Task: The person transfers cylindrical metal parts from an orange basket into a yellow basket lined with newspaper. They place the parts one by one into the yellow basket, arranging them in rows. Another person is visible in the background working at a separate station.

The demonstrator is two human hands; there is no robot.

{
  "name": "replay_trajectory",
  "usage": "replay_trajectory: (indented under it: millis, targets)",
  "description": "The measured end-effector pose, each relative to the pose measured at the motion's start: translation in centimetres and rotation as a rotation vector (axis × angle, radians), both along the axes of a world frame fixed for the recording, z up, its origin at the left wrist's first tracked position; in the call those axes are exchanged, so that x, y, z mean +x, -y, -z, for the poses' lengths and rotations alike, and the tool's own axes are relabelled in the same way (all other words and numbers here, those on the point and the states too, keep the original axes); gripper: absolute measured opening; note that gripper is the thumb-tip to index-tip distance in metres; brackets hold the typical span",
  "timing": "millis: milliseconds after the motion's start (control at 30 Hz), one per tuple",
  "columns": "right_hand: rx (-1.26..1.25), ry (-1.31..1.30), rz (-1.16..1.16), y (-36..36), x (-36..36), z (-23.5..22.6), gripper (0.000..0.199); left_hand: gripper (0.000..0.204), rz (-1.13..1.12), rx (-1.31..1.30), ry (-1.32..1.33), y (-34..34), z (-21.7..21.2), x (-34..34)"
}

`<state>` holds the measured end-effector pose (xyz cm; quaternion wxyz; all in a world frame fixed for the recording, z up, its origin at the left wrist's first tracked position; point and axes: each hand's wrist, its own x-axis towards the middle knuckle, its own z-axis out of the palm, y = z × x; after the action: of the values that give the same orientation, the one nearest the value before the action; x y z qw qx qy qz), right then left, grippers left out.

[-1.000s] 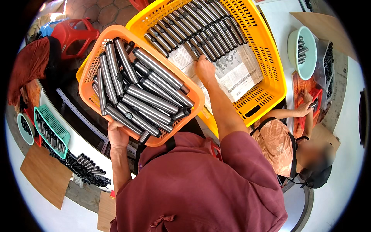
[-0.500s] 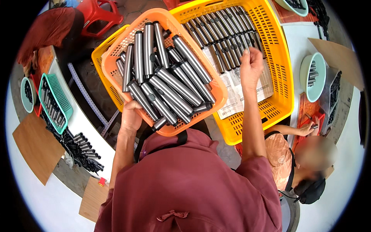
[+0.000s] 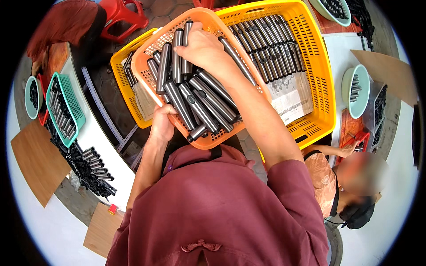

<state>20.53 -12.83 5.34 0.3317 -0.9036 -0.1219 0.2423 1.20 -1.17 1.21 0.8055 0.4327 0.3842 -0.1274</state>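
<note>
Left hand (image 3: 163,123) grips orange basket (image 3: 217,140); right hand (image 3: 205,48) seemingly grasps a metal tube (image 3: 187,67).

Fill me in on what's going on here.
A person's left hand grips the edge of an orange basket of loosely piled metal cylinders. The right hand reaches inside, fingers on cylinders near the far end; whether it grips one is hard to tell. Alongside, a yellow basket holds similar cylinders laid in two neat rows on newspaper. To the right, another person in a patterned top has an arm stretched forward.
</note>
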Motion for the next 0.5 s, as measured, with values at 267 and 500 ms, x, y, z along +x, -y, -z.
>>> replay_trajectory:
  millis: [267, 500]
  targets:
    - [0.51, -0.172, 0.099, 3.6, -0.9, -1.3, 0.043, 0.043, -0.004, -0.005, 0.007, 0.0, 0.0, 0.2]
    - [0.388, -0.169, 0.408, 18.6, 0.0, -3.2, 0.029, 0.027, -0.081, 0.02, -0.058, 0.6, -0.3, 0.3]
